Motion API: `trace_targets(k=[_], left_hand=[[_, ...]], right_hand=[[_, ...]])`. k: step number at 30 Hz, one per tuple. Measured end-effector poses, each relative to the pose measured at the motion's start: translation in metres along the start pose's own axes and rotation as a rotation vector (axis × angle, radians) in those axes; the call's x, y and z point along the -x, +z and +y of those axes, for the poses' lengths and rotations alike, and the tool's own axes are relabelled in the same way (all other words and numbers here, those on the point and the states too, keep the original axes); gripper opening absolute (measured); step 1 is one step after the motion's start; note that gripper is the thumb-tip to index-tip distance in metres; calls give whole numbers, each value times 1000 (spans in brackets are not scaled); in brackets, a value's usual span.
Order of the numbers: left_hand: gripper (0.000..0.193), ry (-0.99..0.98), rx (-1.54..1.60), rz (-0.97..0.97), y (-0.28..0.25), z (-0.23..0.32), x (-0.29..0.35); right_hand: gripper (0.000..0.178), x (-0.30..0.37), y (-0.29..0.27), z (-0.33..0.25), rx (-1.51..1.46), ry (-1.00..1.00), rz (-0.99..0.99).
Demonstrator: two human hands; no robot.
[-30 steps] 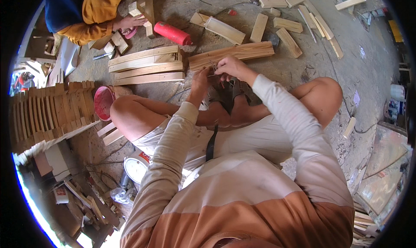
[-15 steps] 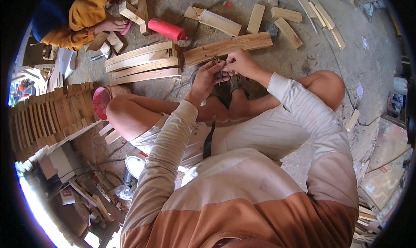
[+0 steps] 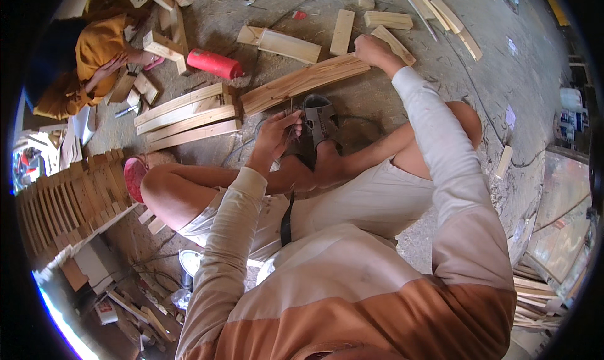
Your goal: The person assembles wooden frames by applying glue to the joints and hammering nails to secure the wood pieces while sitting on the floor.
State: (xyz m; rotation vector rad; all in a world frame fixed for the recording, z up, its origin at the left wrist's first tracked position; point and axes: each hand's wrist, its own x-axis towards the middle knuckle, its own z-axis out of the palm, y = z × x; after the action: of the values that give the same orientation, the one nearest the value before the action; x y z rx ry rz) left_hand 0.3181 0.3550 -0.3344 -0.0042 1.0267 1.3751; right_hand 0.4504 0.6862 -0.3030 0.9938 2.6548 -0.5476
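Observation:
My left hand [image 3: 275, 135] is closed around a small bunch of thin nails [image 3: 293, 116], whose ends poke out above the fingers. It hovers in front of my crossed legs, beside the grey sandal [image 3: 319, 118] on my foot. Farther forward, a thick wooden plank [image 3: 296, 85] lies slantwise on the floor. My right hand [image 3: 375, 50] is closed at the plank's far right end, its fingertips partly hidden.
Left of the plank are a stack of wooden pieces [image 3: 189, 118] and a red bottle [image 3: 215, 64]. Short wood blocks [image 3: 342, 32] lie beyond. A co-worker in an orange sleeve [image 3: 97, 52] sits at the far left. A slatted wooden stack [image 3: 69, 199] stands left.
My right hand has left my left hand and reached forward and right to the plank's end. My left hand keeps the nails and is slightly lower. The view has shifted.

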Motion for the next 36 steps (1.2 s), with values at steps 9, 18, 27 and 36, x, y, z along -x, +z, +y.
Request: trace_targets(k=[9,18,27,36], left_hand=[[16,6,-30,70,-1,2,-8],[18,36,25,76,4,8,-3],[16,149,7,116,4,11,-2],[6,145,105,123,-8,3,-10]], right_hand=[[25,-8,49,49,133,267,45],[21,-25,59,54,79,204,4],[25,9,76,-50,-456,-75,-604],[23,47,60,-120,-1266,-307,-622]])
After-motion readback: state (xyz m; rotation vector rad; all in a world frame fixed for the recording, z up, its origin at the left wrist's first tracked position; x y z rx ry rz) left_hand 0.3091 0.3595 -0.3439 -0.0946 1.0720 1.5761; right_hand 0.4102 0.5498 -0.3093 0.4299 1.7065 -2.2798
